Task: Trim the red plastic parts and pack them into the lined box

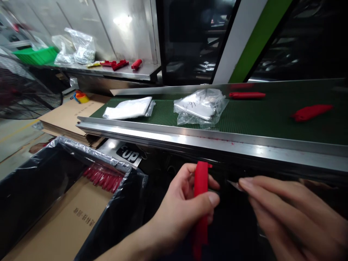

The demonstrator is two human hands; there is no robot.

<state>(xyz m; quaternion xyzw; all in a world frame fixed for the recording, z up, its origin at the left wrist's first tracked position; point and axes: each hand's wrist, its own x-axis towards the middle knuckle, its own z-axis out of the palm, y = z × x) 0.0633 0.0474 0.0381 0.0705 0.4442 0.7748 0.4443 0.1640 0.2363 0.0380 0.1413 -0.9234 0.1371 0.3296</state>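
My left hand [187,206] is closed around a long red plastic part [201,181], held upright in front of the conveyor's near rail. A small stub sticks out at the part's top right. To the right, my right hand [290,210] pinches a small, pointed metal blade [235,185] between thumb and fingertips. Its tip points toward the red part, with a gap between them. How far the blade runs back is hidden by the fingers. Two more red parts lie on the green conveyor belt [272,123]: one near the far rail [247,95], another farther right [312,112].
White plastic packets [130,108] and a clear bag with handwriting [199,105] lie on the belt. At lower left stands a black-lined box [92,154] holding cardboard and several red parts. Behind are flat cardboard [62,116], a metal shelf [144,72], and a fan [19,83].
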